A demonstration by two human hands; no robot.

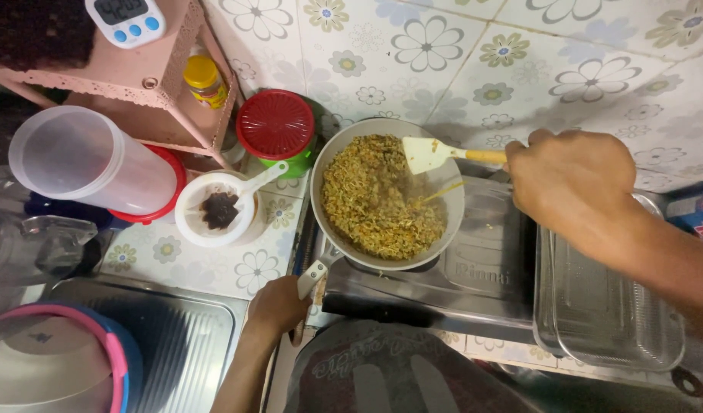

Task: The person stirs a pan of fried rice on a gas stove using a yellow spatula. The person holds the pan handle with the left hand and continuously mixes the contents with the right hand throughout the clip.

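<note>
A grey frying pan (449, 200) full of yellowish fried noodles (374, 197) sits on a steel gas stove (474, 275). My left hand (276, 306) grips the pan's handle (312, 278) at the near left. My right hand (572, 180) holds a spatula by its wooden handle. The pale spatula blade (423, 153) rests at the far right inside the pan, just past the noodles.
Left of the pan stand a white strainer (214, 211) with dark dregs, a red-lidded green container (276, 127), a clear plastic jug (91, 160) and a pink shelf (160, 92) with a timer. A glass dish (611, 313) lies right; a steel sink (175, 344) is near left.
</note>
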